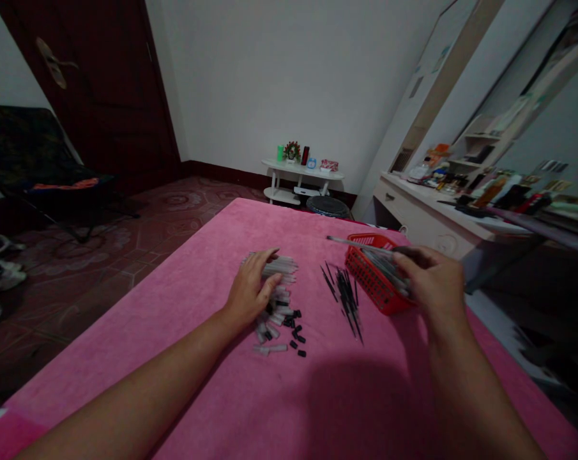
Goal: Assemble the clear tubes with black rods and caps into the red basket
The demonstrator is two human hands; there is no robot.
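My right hand point(432, 275) is closed on a slim pen point(360, 244), lifted over the right side of a red plastic basket point(379, 291). Inside the basket lie several more pens, partly covered by my fingers. My left hand point(253, 284) lies with fingers apart over a row of clear pen barrels point(283, 268). Just below it are clear pen caps point(276, 319), partly hidden by the hand, and small black end plugs point(298, 333). Between the hands is a loose pile of dark ink refills point(349, 300).
A pink cloth point(212, 396) covers the work surface. Beyond its far edge stands a low white shelf point(303, 168) with small ornaments. At the right is a dressing table point(423, 204) crowded with bottles. A folding chair point(30, 153) stands at the left by the dark door point(97, 83).
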